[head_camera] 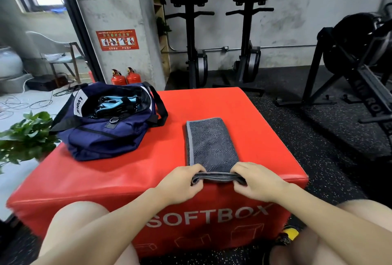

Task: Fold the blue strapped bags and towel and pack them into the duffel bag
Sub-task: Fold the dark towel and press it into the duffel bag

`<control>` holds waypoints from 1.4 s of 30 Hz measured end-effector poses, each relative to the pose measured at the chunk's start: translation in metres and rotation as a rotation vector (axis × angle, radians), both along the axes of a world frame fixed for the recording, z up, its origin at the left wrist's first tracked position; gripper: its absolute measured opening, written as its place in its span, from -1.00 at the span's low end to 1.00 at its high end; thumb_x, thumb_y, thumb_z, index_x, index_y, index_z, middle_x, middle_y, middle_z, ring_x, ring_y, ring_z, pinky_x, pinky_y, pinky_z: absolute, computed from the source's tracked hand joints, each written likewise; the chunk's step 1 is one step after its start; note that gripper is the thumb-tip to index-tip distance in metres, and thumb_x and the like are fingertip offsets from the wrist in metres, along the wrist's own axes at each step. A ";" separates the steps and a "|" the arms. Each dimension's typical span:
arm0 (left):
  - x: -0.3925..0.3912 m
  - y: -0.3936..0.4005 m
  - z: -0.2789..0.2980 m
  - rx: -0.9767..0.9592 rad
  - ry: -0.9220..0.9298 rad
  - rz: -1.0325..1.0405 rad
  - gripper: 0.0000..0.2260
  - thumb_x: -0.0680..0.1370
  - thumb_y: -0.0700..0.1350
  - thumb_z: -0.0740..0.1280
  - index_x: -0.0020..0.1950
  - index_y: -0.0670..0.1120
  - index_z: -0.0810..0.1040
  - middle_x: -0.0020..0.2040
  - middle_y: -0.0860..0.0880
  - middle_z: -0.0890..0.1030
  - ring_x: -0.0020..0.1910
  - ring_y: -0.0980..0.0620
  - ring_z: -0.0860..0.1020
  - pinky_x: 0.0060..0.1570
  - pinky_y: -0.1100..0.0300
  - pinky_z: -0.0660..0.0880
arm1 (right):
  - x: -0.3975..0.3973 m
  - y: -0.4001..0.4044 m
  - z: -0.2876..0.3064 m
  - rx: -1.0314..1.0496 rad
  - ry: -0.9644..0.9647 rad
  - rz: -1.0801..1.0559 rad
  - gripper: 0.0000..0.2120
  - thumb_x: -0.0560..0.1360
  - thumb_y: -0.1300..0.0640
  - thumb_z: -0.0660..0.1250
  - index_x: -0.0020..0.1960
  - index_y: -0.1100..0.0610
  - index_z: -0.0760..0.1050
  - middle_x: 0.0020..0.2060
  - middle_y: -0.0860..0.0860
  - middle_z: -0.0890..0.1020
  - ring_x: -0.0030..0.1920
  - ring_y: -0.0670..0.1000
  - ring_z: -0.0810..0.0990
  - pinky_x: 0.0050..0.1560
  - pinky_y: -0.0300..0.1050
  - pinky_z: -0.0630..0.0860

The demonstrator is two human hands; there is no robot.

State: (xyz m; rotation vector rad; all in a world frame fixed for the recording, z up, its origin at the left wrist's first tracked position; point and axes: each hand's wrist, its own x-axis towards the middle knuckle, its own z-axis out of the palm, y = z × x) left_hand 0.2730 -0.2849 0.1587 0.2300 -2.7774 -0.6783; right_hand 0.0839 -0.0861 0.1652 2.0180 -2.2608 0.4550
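Nearest the person, the left hand and right hand each pinched a near corner of the folded grey terry towel with its lighter grey trim, fingers curled over the stacked edge right at the lip of the red padded vinyl box. The towel stretched away from both hands as a narrow strip, flat on the box top. Beyond the left hand and off to its outer side sat the navy fabric duffel bag with black straps, unzipped, with the light blue strapped bags already inside (so only the towel seemed left). The layers could slip apart if one pinch lifted sooner than the other, skewing the next fold.
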 end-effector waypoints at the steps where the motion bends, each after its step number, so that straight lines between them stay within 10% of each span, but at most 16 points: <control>1: 0.001 0.003 0.004 0.068 0.048 0.027 -0.87 0.51 -0.08 0.30 0.04 0.08 0.53 -0.25 0.07 0.58 -0.29 0.09 0.49 -0.16 0.11 0.49 | 0.004 0.003 0.008 -0.050 -0.053 -0.018 -0.82 0.45 -0.03 0.22 -0.05 0.05 0.47 -0.19 -0.10 0.54 -0.14 -0.01 0.54 -0.12 -0.17 0.37; 10: -0.003 0.012 0.046 0.605 0.399 0.145 -0.93 0.52 -0.16 0.42 -0.07 0.01 0.64 -0.19 0.04 0.66 -0.19 0.15 0.57 -0.14 0.25 0.47 | 0.011 -0.001 0.043 -0.426 -0.790 -0.081 -0.97 0.43 0.18 0.37 -0.19 0.11 0.56 -0.40 -0.13 0.46 -0.35 -0.16 0.36 -0.32 -0.25 0.29; 17: -0.059 -0.029 0.043 0.649 0.413 0.370 -0.95 0.58 -0.08 0.41 0.01 0.06 0.65 -0.11 0.11 0.70 -0.07 0.10 0.65 -0.04 0.11 0.57 | -0.043 -0.075 0.034 -0.466 -1.053 -0.279 -0.94 0.52 0.24 0.44 -0.07 0.10 0.67 -0.23 -0.04 0.67 -0.20 -0.09 0.57 -0.14 -0.19 0.49; 28: -0.118 -0.092 -0.004 0.325 0.081 0.448 -0.79 0.53 -0.01 0.45 0.15 0.09 0.57 -0.04 0.10 0.67 -0.01 0.10 0.61 0.08 0.17 0.49 | -0.104 -0.134 -0.027 -0.055 -0.530 -0.483 -0.70 0.46 -0.32 0.25 -0.05 -0.13 0.57 -0.14 -0.16 0.67 -0.06 -0.03 0.63 0.00 0.03 0.54; 37: -0.121 -0.096 -0.006 0.195 0.139 0.415 -0.82 0.62 -0.13 0.34 0.22 -0.05 0.57 0.04 0.02 0.63 0.00 0.05 0.55 0.09 0.22 0.42 | -0.103 -0.145 -0.024 -0.065 -0.428 -0.506 -0.80 0.60 -0.19 0.25 -0.04 -0.09 0.53 -0.14 -0.04 0.67 -0.07 0.11 0.63 -0.06 0.02 0.52; 42: -0.119 -0.088 0.003 -0.204 0.162 0.171 -0.72 0.64 0.04 0.21 0.29 0.02 0.57 0.24 0.05 0.55 0.24 -0.01 0.46 0.25 -0.02 0.43 | -0.095 -0.145 -0.020 -0.072 -0.386 -0.547 -0.79 0.58 -0.19 0.28 0.04 -0.08 0.56 -0.05 -0.04 0.63 0.03 0.12 0.61 0.01 0.03 0.53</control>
